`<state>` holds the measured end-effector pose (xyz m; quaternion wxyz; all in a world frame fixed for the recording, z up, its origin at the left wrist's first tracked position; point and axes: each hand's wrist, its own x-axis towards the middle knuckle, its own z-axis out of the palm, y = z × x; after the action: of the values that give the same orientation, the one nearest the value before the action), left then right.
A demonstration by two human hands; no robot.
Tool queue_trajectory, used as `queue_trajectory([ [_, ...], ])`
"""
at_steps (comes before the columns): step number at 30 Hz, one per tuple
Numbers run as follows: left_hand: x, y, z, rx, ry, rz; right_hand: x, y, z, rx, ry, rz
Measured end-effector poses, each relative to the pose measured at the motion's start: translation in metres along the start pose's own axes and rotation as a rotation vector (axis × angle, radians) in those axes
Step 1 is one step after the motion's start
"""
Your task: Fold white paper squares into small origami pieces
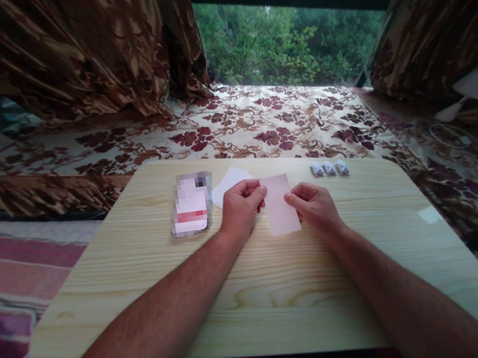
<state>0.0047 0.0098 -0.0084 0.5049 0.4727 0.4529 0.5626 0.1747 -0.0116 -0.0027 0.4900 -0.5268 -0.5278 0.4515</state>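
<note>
A pale pink rectangular sheet of paper [282,208] is held up over the wooden table, its long side running away from me. My left hand [243,205] pinches its upper left edge between thumb and fingers. On the opposite side, my right hand [311,204] grips the right edge, thumb on top. White sheets of paper [229,181] lie on the table just behind my left hand, partly covered by it. Three small folded white paper pieces [329,168] stand in a row beyond my right hand.
The light wooden table [255,295] has rounded corners. A blurred-out phone-like object [190,203] lies left of my hands. Near the right edge is a small white patch [429,214]. A floral-covered ledge [275,120] and brown curtains [114,48] stand behind, below a window.
</note>
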Motion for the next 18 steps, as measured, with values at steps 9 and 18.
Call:
queue_trajectory([
  [9, -0.0015, 0.0028, 0.0022, 0.112, -0.049, 0.020, 0.0017, -0.0009, -0.0028, 0.240, 0.012, -0.049],
  [18, -0.0063, 0.0064, 0.0038, 0.159, -0.078, 0.064, -0.0001, -0.0007, -0.0008, 0.117, 0.024, 0.042],
])
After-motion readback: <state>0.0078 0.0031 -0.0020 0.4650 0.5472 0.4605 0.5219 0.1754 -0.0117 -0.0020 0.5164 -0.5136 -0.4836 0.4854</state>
